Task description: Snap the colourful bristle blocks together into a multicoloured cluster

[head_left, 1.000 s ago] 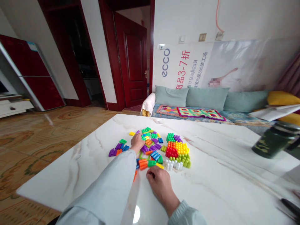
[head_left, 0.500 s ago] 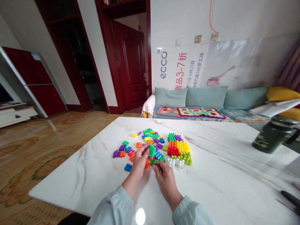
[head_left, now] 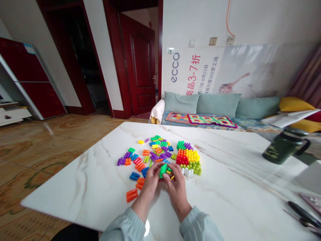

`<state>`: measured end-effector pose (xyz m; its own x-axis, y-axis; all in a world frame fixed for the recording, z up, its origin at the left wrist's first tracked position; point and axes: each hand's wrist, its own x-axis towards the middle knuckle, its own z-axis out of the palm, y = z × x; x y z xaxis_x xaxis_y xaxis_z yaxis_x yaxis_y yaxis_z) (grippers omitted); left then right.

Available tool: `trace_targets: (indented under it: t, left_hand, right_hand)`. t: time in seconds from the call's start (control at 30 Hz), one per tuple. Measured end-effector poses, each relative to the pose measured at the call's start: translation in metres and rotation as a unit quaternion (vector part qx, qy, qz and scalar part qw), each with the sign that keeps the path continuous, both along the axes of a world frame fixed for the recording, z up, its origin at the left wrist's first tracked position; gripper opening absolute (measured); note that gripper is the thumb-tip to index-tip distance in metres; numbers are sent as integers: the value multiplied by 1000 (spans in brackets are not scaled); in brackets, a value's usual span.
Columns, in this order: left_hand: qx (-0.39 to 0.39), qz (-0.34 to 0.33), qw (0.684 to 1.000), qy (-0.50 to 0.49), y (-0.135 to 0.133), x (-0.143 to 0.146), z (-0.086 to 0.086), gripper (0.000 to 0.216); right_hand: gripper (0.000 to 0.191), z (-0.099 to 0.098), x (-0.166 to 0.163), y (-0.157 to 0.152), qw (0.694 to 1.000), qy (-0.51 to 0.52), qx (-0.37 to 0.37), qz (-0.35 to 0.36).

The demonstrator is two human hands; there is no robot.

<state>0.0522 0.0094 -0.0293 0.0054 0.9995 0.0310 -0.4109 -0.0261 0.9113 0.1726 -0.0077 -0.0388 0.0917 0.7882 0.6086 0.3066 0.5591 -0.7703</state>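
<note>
Above the marble-patterned table (head_left: 87, 194), my left hand (head_left: 150, 180) and my right hand (head_left: 177, 184) meet with fingers closed on a green plastic toy block (head_left: 163, 170), made of rounded tubes. Several loose blocks lie under and around the hands, partly hidden by them. Left of my left hand are a blue block (head_left: 134, 176) and an orange block (head_left: 131, 195). Just beyond my right hand stand blocks grouped by colour: white (head_left: 188, 172), red (head_left: 182, 158), yellow (head_left: 192, 155), light green (head_left: 195, 166), green (head_left: 180, 145) and purple (head_left: 188, 146).
A dark green camouflage mug (head_left: 283, 147) stands at the table's right. Near the front right edge lie scissors (head_left: 303, 214) with dark handles. Behind the table is a sofa (head_left: 173, 117) with cushions; a red door (head_left: 140, 67) stands ajar further back.
My right hand has come up from the table to the green block in my left hand, and both now hold it. Orange blocks beside my left forearm have come into sight. The view has shifted slightly.
</note>
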Motion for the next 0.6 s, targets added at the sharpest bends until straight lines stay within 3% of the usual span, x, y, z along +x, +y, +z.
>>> trace_targets:
  t: [0.17, 0.33, 0.5, 0.6]
  left_hand:
    - [-17, 10, 1000, 14, -1, 1, 3, 44]
    - [-15, -6, 1000, 27, -2, 1, 3, 41]
    - [-12, 28, 1000, -5, -3, 0, 4, 48]
    - [12, 22, 999, 32, -3, -1, 3, 47]
  right_hand:
    - [29, -1, 0, -4, 999, -7, -42, 2]
    - [21, -1, -1, -7, 998, 49, -50, -7]
    - [24, -6, 0, -2, 992, 100, -67, -30]
    - [26, -7, 0, 0, 991, 96, -82, -32]
